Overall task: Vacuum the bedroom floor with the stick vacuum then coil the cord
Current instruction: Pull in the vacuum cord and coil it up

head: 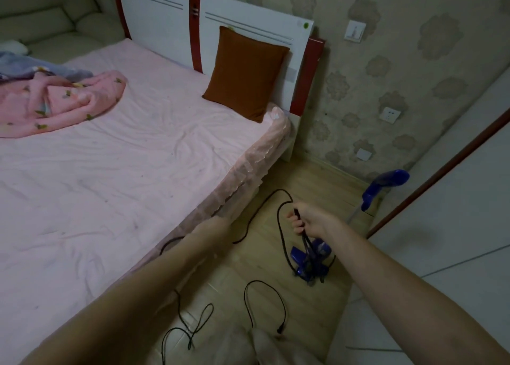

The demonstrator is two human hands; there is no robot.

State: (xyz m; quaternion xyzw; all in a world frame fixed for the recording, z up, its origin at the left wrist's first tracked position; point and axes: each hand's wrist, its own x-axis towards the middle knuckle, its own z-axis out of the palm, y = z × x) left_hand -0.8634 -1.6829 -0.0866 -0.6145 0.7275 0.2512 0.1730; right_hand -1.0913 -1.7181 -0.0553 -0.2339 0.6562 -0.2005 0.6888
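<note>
Presently catalogued: right hand (306, 221), fingers (296, 223) curled round several gathered loops of black cord (281, 235), held above the wooden floor (317, 182) beside the bed (110, 157). Left hand (218, 221) stretched toward the bed's edge, blurred; state of its fingers cannot be told. Remaining cord trailing in loose loops across the floor. Blue stick vacuum (386, 182) leaning near the wall, its base below the right hand. Brown pillow (245, 74) against the headboard (165, 13).

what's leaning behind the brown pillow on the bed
The white headboard stands behind the pillow. The pillow covers that part of the panel.
</note>
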